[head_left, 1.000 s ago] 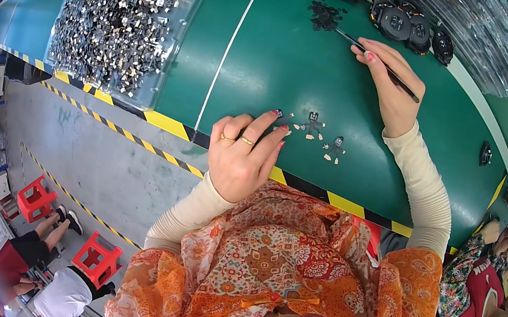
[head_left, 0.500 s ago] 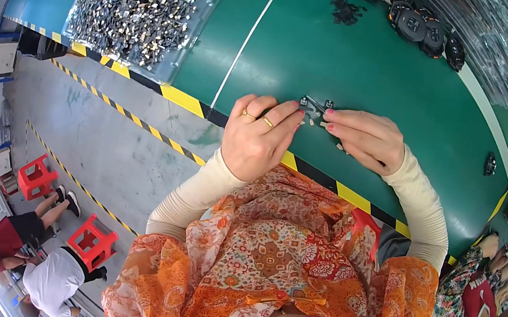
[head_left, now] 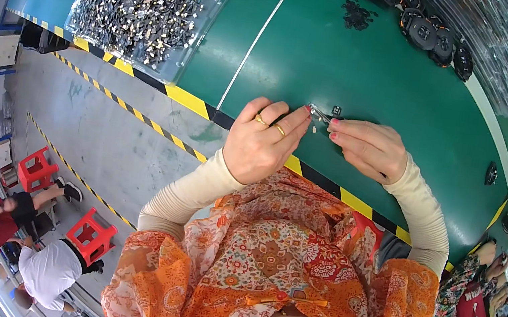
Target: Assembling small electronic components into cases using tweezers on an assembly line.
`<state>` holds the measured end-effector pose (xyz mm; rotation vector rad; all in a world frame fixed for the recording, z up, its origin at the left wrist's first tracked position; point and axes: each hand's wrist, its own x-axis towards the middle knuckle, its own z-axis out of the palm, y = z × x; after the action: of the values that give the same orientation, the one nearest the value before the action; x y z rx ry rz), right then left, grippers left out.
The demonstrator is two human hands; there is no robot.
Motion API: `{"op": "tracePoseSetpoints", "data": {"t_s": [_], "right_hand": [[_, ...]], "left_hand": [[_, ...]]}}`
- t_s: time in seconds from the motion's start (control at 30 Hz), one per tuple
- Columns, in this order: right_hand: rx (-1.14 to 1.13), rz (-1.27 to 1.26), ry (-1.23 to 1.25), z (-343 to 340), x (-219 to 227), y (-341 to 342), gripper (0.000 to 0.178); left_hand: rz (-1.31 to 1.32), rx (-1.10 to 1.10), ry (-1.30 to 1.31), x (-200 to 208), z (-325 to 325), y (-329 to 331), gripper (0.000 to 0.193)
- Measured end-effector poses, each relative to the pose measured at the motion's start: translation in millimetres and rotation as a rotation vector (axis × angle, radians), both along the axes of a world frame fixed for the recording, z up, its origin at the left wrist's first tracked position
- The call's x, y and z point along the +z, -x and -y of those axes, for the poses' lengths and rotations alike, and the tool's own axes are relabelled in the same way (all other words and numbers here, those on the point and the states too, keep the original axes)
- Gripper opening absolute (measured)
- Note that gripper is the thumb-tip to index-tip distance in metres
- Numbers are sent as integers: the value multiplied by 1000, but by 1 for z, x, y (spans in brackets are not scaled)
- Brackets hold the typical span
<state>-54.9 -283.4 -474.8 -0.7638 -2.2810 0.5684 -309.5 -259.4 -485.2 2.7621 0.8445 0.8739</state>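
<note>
Back from the black pile since a second ago, the right hand pinches tweezers toward the left hand, fingers bunched, its hold unclear to me; beyond, a small dark part lies on the green table.

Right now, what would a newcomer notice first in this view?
Probably the big heap of small dark and pale parts in the clear tray, upper left on the green table. Then the orange patterned garment at lower middle; just above it, at picture centre, the left hand and right hand bring their fingers close together near a tiny black part.
</note>
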Motion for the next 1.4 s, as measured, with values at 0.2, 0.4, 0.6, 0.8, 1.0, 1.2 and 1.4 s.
{"op": "tracePoseSetpoints", "data": {"t_s": [0.2,0.4,0.6,0.8,1.0,1.2,1.4], "right_hand": [[5,-47,16,-2,1,0,33],[0,-42,5,-1,-3,0,31],[-48,-74,46,1,-2,1,30],[-72,-65,25,-1,0,3,31],[-75,-87,16,1,-2,2,32],[-81,-68,52,3,2,-2,29],[-530,-65,-263,-21,24,-29,32]], "left_hand": [[-39,-42,7,2,-3,1,30],[-9,-15,8,-1,1,-1,29],[62,8,61,-4,0,-2,29],[54,25,47,-1,1,-3,31],[54,31,48,-3,3,-3,31],[76,20,68,-3,1,-6,31],[118,24,200,-2,-2,-2,31]]}}
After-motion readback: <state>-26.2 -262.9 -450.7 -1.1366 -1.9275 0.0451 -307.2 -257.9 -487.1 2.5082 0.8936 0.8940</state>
